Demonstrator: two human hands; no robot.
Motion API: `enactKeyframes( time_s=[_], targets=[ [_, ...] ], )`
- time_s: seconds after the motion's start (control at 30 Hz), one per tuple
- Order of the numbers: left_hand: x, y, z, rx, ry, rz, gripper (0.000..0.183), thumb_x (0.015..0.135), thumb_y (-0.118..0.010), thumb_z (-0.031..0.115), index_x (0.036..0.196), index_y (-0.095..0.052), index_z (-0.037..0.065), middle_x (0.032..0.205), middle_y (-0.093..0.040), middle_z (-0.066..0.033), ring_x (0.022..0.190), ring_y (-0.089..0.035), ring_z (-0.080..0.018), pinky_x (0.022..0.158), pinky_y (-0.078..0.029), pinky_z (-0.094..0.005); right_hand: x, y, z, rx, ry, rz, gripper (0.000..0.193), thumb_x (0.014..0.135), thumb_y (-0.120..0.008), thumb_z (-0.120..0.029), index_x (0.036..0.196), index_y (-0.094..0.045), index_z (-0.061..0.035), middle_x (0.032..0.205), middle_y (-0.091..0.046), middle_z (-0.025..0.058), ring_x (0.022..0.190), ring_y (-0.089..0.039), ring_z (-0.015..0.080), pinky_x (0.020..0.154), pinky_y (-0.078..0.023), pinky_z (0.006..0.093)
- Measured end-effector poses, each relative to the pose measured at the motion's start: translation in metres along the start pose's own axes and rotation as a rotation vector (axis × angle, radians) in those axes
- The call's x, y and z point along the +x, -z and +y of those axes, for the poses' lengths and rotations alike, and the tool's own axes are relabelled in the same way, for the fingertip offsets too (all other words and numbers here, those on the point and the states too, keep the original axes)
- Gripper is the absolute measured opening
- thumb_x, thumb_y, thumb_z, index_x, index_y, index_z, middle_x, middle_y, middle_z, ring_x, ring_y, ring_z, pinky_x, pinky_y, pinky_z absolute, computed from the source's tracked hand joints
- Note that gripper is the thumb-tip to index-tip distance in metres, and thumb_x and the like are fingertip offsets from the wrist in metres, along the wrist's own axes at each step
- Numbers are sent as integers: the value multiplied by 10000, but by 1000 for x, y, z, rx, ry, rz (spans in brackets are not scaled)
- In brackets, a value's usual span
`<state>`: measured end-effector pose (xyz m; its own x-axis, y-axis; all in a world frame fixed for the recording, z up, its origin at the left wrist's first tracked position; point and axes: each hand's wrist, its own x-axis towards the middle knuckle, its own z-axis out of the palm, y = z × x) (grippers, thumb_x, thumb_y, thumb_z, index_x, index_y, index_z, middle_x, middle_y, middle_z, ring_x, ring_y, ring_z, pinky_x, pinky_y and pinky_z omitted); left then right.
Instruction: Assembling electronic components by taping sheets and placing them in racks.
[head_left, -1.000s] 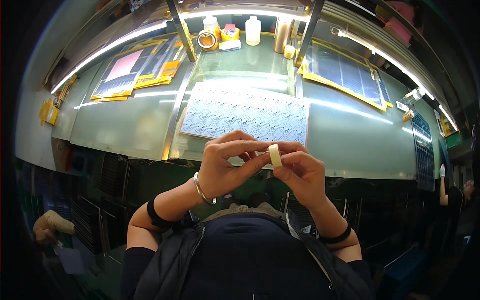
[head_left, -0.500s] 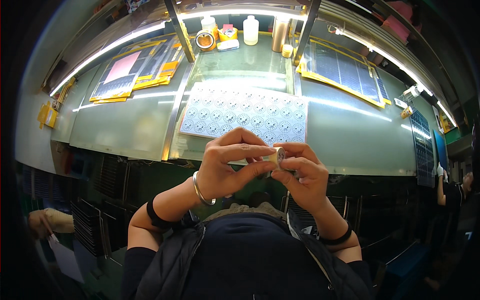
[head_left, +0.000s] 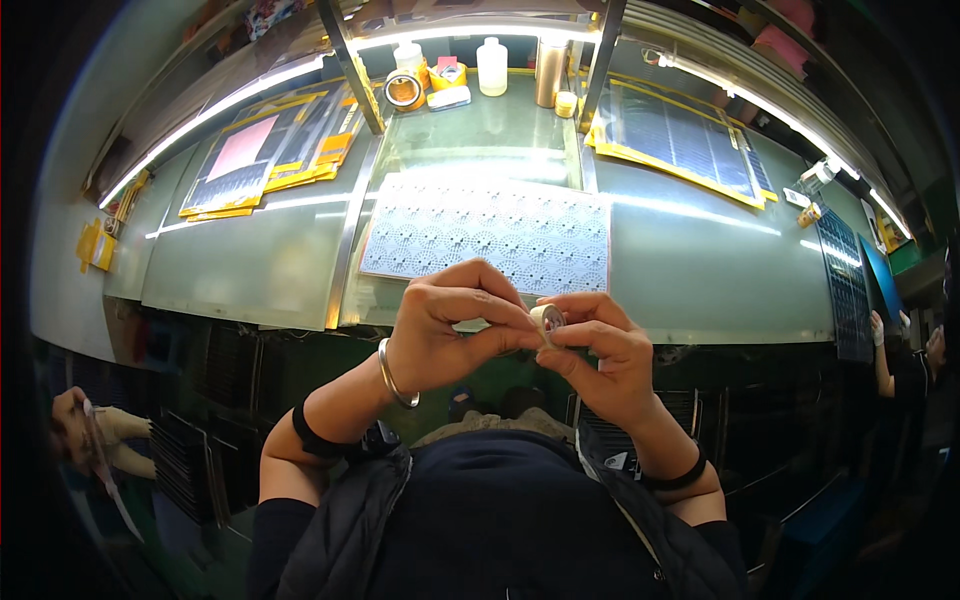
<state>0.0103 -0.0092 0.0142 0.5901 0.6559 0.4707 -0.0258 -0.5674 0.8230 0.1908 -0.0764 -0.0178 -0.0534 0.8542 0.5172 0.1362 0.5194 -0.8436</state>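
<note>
A small cream roll of tape point(head_left: 545, 318) is held up in front of my chest, its round open side turned to the right. My right hand point(head_left: 608, 352) grips it between thumb and fingers. From the other side, my left hand point(head_left: 448, 325) pinches at the roll's lower left edge with thumb and forefinger. Whether a loose tape end lies between those fingertips is too small to tell. Beyond both hands, a white sheet with a dark pattern of dotted circles point(head_left: 485, 235) lies flat on the green worktop point(head_left: 700, 270).
Yellow-edged dark panels lie in stacks at the left point(head_left: 235, 190) and right point(head_left: 670, 150). Along the back stand an orange tape roll point(head_left: 404, 91), a white bottle point(head_left: 492, 68) and a metal flask point(head_left: 550, 72). Metal posts frame the bench. Other people work at both far sides.
My left fingertips have slid down and left along the roll, uncovering more of its rim. The roll has shifted slightly left and down. At the far left, another person's hand and sheet have moved.
</note>
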Motion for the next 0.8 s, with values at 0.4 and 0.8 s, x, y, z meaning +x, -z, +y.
enactKeyframes(
  time_s=[0.4,0.8],
  targets=[
    [4,0,4,-41,39,-21,183,631,-731,9,796,-697,80,754,-599,-38,683,-582,-111,593,-479,-227,0,3,-6,-24,27,2,183,677,-712,-18,847,-647,-29,983,-575,121,844,-592,176,694,-499,256],
    [8,8,3,23,-6,-111,200,634,-725,19,820,-678,73,763,-583,-32,669,-573,-115,587,-463,-230,5,1,-10,-52,60,-22,194,661,-716,-6,841,-646,-20,970,-575,124,824,-604,181,690,-506,261]
  ],
)
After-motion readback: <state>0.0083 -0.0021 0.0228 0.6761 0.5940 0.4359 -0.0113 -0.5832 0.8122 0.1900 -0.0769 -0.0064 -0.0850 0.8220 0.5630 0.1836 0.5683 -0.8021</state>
